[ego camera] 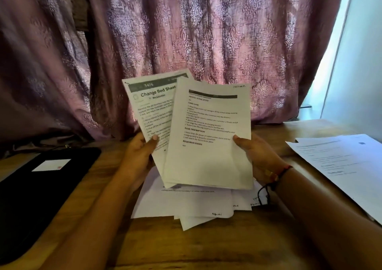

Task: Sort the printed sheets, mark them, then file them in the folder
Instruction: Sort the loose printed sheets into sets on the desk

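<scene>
**Two sheets held up over the surface, folder lying at left**

Far left: black folder (41, 187) lies flat on the wooden surface (186, 249). It is closed, with a white label (51, 165) on its cover. It is well apart from the held sheets.

Left of centre: left hand (138, 156) is raised above the surface and grasps the rear sheet (148, 104). Its thumb presses the printed face near the lower left edge, and the fingers are behind the paper, out of view. The rear sheet is tilted left. Heading reads "Change Bed Sheet"; the rest is covered.

Centre: front sheet (208, 145) overlaps the right part of the rear sheet and stands nearly upright. Legible headings are "TASK GOAL", "TASK DESCRIPTION" and "REQUIRED PROPS"; the body text is too small to read. More paper edges show just behind its lower edge; their number cannot be told.

Below centre: a loose pile (186, 205) of white sheets lies on the surface under the held ones, corners fanned out, with small handwritten marks near some edges.

Right of centre: right hand (258, 160) grasps the front sheet at its right edge, thumb on the face and fingers behind. Thread bands (277, 174), red and black, are on that wrist.

Far right: a stack (341, 166) of printed sheets lies flat on the surface, apart from the pile.

Behind: patterned mauve curtain (186, 32).
</scene>
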